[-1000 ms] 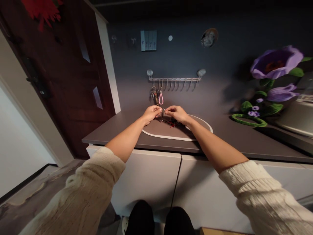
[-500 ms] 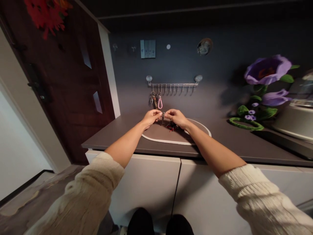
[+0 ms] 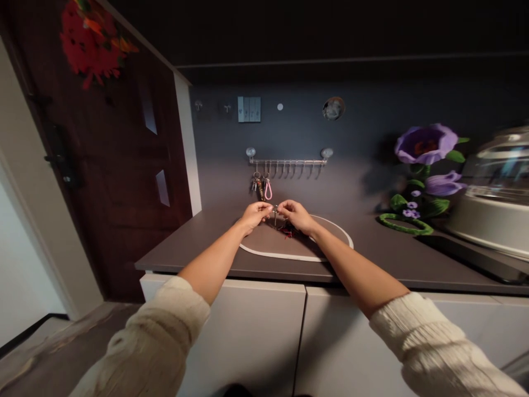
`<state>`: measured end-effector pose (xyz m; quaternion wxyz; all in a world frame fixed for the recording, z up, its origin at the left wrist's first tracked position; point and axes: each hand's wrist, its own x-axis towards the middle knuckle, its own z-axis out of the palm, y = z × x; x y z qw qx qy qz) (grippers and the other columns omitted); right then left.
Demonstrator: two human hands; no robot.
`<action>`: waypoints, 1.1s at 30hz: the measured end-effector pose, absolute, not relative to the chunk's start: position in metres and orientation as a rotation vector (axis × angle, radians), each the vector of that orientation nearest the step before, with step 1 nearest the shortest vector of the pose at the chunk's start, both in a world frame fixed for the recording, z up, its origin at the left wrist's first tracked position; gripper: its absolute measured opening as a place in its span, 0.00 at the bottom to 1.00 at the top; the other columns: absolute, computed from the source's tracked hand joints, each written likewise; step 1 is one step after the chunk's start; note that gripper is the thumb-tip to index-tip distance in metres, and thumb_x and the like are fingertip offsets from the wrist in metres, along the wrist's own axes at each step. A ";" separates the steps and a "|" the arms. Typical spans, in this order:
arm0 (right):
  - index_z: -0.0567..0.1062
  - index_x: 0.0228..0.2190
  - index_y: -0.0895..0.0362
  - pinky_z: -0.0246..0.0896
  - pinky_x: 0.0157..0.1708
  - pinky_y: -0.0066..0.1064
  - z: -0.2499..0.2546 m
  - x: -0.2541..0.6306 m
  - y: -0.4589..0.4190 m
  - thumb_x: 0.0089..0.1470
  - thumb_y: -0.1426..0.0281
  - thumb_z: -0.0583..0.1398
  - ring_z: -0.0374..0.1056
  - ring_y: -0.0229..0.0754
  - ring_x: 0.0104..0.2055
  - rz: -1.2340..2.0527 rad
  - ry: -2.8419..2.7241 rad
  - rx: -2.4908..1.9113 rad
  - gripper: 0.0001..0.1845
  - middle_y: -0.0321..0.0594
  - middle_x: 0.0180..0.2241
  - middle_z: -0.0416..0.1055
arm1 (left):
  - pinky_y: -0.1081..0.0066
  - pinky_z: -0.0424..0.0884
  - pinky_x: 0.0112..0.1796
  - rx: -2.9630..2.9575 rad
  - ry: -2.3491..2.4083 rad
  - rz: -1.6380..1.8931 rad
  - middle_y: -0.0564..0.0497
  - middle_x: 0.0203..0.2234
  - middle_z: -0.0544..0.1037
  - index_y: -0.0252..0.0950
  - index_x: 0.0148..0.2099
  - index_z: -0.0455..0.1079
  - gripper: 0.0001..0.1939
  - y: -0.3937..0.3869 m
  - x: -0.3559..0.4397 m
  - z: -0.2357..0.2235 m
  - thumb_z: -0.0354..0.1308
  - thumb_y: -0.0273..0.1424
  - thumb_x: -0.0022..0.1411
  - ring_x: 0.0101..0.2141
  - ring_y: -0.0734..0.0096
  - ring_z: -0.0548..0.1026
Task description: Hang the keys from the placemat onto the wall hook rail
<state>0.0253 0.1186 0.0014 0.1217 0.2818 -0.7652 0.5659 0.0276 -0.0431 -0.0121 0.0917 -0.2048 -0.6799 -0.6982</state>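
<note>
Both hands meet over the counter mat, below the hook rail. My left hand [image 3: 255,215] is closed in a pinch on a small metal key ring [image 3: 275,208]. From the other side, my right hand [image 3: 296,216] pinches the same ring with thumb and forefinger. A thin metal key [image 3: 275,219] appears to hang from it between the hands. Under my right hand lies a dark bundle with red cords [image 3: 288,231], partly hidden by the fingers. The mat [image 3: 281,256] is brown with a white rim.
On the wall, a clear hook rail [image 3: 289,162] carries a bunch of keys [image 3: 256,182] and a pink strap [image 3: 268,189] at its left end. Purple artificial flowers [image 3: 427,146] and a domed appliance [image 3: 491,209] stand right. A dark door [image 3: 124,165] is left.
The view has tilted upward, so the wall and counter sit lower in the picture. Both hands keep their pinch on the key ring, with little visible change.
</note>
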 end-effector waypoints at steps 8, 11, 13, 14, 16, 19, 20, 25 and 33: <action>0.67 0.25 0.59 0.53 0.27 0.26 0.004 0.026 0.115 0.40 0.63 0.59 0.58 0.32 0.25 1.711 -2.135 0.681 0.12 0.33 0.23 0.65 | 0.79 0.57 0.21 -0.436 -2.089 -1.975 0.53 0.21 0.70 0.31 0.31 0.66 0.07 -0.041 0.026 -0.017 0.55 0.31 0.51 0.20 0.82 0.65; 0.68 0.24 0.59 0.53 0.27 0.26 0.013 0.021 0.114 0.40 0.64 0.59 0.59 0.32 0.25 1.697 -2.095 0.651 0.11 0.34 0.22 0.65 | 0.78 0.57 0.21 -0.370 -2.128 -1.886 0.54 0.19 0.69 0.32 0.28 0.65 0.06 -0.040 0.024 -0.020 0.53 0.30 0.52 0.18 0.82 0.63; 0.68 0.23 0.59 0.53 0.26 0.26 0.023 0.014 0.113 0.39 0.65 0.59 0.58 0.32 0.24 1.716 -2.074 0.618 0.10 0.34 0.21 0.64 | 0.78 0.58 0.22 -0.333 -2.140 -1.821 0.55 0.17 0.68 0.32 0.26 0.65 0.06 -0.039 0.022 -0.023 0.53 0.29 0.52 0.17 0.82 0.63; 0.68 0.22 0.59 0.52 0.25 0.25 0.028 0.009 0.112 0.38 0.66 0.59 0.57 0.32 0.23 1.732 -2.060 0.590 0.09 0.33 0.20 0.64 | 0.78 0.58 0.22 -0.325 -2.145 -1.787 0.55 0.17 0.67 0.32 0.26 0.65 0.06 -0.038 0.020 -0.024 0.52 0.29 0.52 0.17 0.82 0.62; 0.68 0.21 0.60 0.51 0.24 0.25 0.039 0.000 0.109 0.37 0.68 0.59 0.57 0.31 0.23 1.763 -2.026 0.513 0.07 0.34 0.20 0.64 | 0.77 0.58 0.22 -0.321 -2.162 -1.716 0.56 0.16 0.67 0.32 0.25 0.64 0.06 -0.038 0.018 -0.027 0.52 0.29 0.52 0.17 0.81 0.62; 0.68 0.19 0.60 0.50 0.23 0.25 0.055 -0.012 0.103 0.37 0.69 0.59 0.56 0.31 0.22 1.782 -2.003 0.409 0.06 0.34 0.19 0.64 | 0.77 0.57 0.22 -0.342 -2.213 -1.616 0.56 0.16 0.66 0.33 0.24 0.64 0.07 -0.038 0.016 -0.030 0.51 0.29 0.53 0.18 0.80 0.63; 0.68 0.19 0.60 0.50 0.23 0.25 0.059 -0.014 0.101 0.37 0.69 0.59 0.56 0.31 0.22 1.787 -1.994 0.393 0.07 0.34 0.18 0.64 | 0.77 0.57 0.22 -0.349 -2.231 -1.582 0.56 0.16 0.66 0.33 0.24 0.65 0.08 -0.038 0.016 -0.031 0.51 0.30 0.53 0.18 0.80 0.63; 0.68 0.17 0.61 0.51 0.22 0.24 0.077 -0.024 0.087 0.38 0.72 0.58 0.55 0.30 0.20 1.860 -1.920 0.313 0.04 0.33 0.15 0.62 | 0.77 0.57 0.23 -0.353 -2.243 -1.471 0.55 0.17 0.67 0.33 0.26 0.66 0.08 -0.039 0.014 -0.033 0.51 0.30 0.53 0.19 0.80 0.63; 0.71 0.19 0.62 0.56 0.21 0.24 0.090 -0.048 0.066 0.40 0.75 0.56 0.60 0.32 0.20 1.820 -1.894 0.153 0.04 0.39 0.18 0.67 | 0.77 0.58 0.25 -0.328 -2.218 -1.518 0.55 0.17 0.68 0.33 0.25 0.66 0.08 -0.037 0.018 -0.030 0.51 0.29 0.54 0.19 0.79 0.64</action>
